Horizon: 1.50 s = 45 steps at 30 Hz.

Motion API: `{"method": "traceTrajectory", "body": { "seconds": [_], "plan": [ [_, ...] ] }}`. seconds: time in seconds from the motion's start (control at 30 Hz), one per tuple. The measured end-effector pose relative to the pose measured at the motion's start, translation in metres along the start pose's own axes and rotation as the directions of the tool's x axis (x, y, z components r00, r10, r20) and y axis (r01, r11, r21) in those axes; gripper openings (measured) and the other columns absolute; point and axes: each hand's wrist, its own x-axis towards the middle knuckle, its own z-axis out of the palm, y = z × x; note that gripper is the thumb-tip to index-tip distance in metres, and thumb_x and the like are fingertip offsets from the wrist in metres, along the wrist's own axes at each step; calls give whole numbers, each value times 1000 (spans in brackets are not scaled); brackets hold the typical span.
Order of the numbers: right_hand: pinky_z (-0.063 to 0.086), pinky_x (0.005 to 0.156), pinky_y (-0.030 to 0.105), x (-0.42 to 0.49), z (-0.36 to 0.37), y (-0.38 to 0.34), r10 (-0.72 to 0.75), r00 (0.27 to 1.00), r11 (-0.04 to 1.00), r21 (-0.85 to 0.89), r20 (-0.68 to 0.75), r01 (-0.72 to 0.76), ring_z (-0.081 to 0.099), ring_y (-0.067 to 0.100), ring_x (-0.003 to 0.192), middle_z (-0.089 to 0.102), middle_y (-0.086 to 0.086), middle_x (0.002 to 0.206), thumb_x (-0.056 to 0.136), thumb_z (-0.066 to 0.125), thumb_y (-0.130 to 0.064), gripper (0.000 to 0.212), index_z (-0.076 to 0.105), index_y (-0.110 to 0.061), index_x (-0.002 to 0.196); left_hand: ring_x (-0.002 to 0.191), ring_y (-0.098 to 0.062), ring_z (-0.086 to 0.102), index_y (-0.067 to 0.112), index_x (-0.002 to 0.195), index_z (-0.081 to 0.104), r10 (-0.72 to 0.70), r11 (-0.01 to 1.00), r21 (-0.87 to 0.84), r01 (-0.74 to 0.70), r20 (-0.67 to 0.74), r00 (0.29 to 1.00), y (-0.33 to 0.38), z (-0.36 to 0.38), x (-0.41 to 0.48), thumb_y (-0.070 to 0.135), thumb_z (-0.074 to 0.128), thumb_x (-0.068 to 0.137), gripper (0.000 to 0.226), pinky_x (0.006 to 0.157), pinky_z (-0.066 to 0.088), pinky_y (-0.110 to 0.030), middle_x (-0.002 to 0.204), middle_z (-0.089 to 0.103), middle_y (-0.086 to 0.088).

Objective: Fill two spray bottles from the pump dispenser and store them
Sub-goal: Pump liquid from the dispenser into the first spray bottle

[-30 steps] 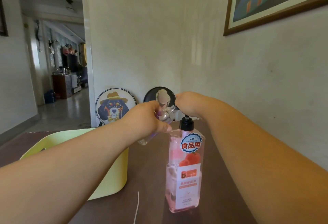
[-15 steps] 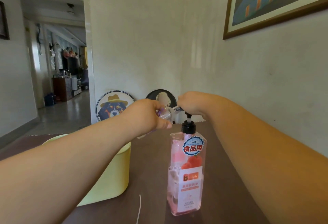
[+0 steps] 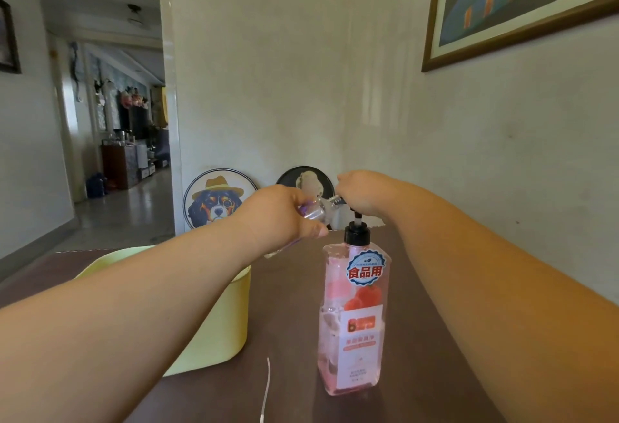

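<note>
A tall pump dispenser (image 3: 353, 319) of pink liquid with a black collar stands on the dark brown table (image 3: 291, 305). My right hand (image 3: 360, 193) is closed over its pump head, and the white stem shows below my fist. My left hand (image 3: 283, 213) grips a small clear spray bottle (image 3: 318, 210), tilted, with its open neck up against the pump nozzle. The bottle's lower end pokes out under my left hand. The nozzle tip is hidden between my hands.
A pale yellow bin (image 3: 221, 325) sits on the table under my left forearm. A thin white cord (image 3: 266, 389) lies near the front edge. Two round pictures (image 3: 217, 201) lean against the wall behind the table. A framed painting (image 3: 522, 4) hangs upper right.
The pump head has risen, so more of the stem shows than a second ago. Both hands keep their grip; the view has tilted slightly.
</note>
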Motion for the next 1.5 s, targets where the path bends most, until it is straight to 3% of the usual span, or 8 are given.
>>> {"method": "traceTrajectory", "body": {
  "seconds": [0.3, 0.47, 0.53, 0.67, 0.8, 0.97, 1.3, 1.5],
  "plan": [
    [45, 85, 28, -3, 9, -3, 0, 992, 992, -128, 128, 17, 55, 23, 96, 59, 16, 125, 99, 40, -5, 31, 51, 2, 127, 107, -18, 63, 32, 135, 52, -13, 1000, -21, 15, 90, 996, -6, 4, 2, 43, 70, 78, 61, 83, 44, -21, 119, 67, 2],
    [34, 48, 11, -7, -9, -1, -62, 996, 990, -124, 66, 69, 41, 16, 75, 58, 13, 97, 101, 36, -7, 31, 54, 2, 124, 104, -17, 62, 32, 133, 55, -1, 1000, -28, 2, 41, 999, -1, -4, 2, 44, 69, 78, 57, 81, 43, -21, 115, 68, 2],
    [35, 53, -2, -9, -9, 1, -61, 997, 991, -117, 49, 66, 40, 19, 75, 50, 10, 89, 101, 34, -6, 31, 54, 3, 123, 98, -16, 59, 32, 133, 54, 2, 1000, -8, -2, 43, 999, 1, -6, 3, 45, 68, 79, 58, 81, 41, -21, 115, 67, 3],
    [33, 54, 16, -5, 6, 1, -35, 987, 968, -238, 157, 73, 47, 21, 86, 59, 15, 112, 99, 37, -5, 30, 54, 2, 124, 96, -13, 56, 31, 135, 52, -1, 1000, -4, 2, 84, 996, -1, 3, 2, 44, 68, 79, 60, 80, 37, -18, 109, 62, 5],
    [47, 85, 29, -7, 6, -6, 42, 991, 992, -124, 129, -26, 53, 24, 91, 60, 17, 125, 98, 40, -5, 31, 53, 3, 125, 109, -17, 63, 31, 135, 52, -19, 1000, -14, 20, 96, 995, -4, 5, 0, 44, 70, 78, 61, 85, 42, -19, 117, 66, 3],
    [35, 58, 24, -5, -6, 1, 36, 996, 999, 2, 84, -36, 46, 20, 76, 64, 12, 108, 100, 37, -8, 30, 58, 1, 119, 97, -16, 61, 30, 130, 57, -9, 1000, 3, 9, 52, 999, 3, -8, 1, 44, 70, 78, 55, 79, 41, -21, 105, 66, 4],
    [44, 83, 28, -4, 9, -1, 4, 991, 987, -163, 132, 18, 48, 22, 88, 60, 16, 121, 98, 41, -5, 31, 52, 2, 126, 101, -15, 61, 30, 135, 52, -23, 999, -26, 26, 119, 993, -2, 3, -1, 43, 71, 78, 62, 83, 40, -18, 119, 66, 1],
    [42, 72, 30, -6, -6, -4, 115, 992, 987, 106, 51, -120, 46, 22, 89, 58, 17, 128, 100, 35, -7, 32, 55, 2, 124, 98, -15, 60, 34, 134, 53, -30, 1000, 9, 29, 65, 997, 2, -6, -1, 48, 69, 77, 60, 78, 40, -20, 111, 68, 4]
  ]
}}
